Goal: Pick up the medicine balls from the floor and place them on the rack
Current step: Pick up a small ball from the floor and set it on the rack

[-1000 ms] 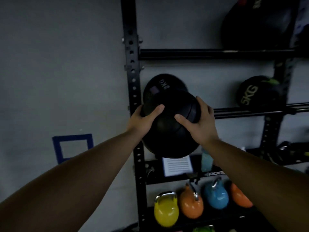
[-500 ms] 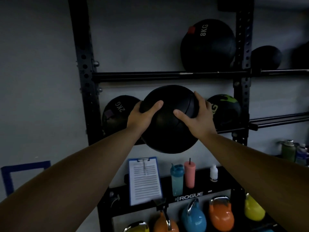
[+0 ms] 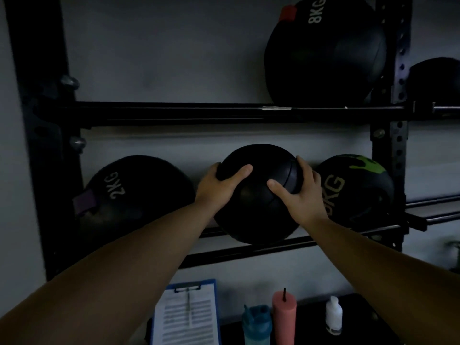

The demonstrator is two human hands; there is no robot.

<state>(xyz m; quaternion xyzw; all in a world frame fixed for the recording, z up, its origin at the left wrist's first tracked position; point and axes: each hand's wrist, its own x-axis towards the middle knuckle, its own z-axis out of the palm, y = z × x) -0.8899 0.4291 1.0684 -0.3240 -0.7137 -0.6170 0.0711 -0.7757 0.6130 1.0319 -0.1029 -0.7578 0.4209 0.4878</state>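
Both hands hold one black ball (image 3: 258, 195) at the centre of the view. The left hand (image 3: 219, 186) presses on its side at 9 o'clock, with the thumb laid over the front. The right hand (image 3: 300, 192) presses at 3 o'clock, its thumb also on the front. Each grip is closed around the ball, fingers spread wide on the curved surface.

The ball is at the middle shelf of the black rack (image 3: 174, 113). Its underside is right at the front rail of this shelf at 6 o'clock; if it already rests there, I cannot tell.

At 9 o'clock from it sits the 2KG ball (image 3: 134, 192), just beside the left hand. At 3 o'clock sits a ball with green marks (image 3: 361, 185), touching or almost touching the right hand. On the upper shelf, at 1 o'clock, stands the 8KG ball (image 3: 326, 53).

Below, at 6 o'clock, stand a clipboard (image 3: 186, 314), a blue bottle (image 3: 256, 324), a pink cup (image 3: 284, 317) and a small white bottle (image 3: 333, 314).
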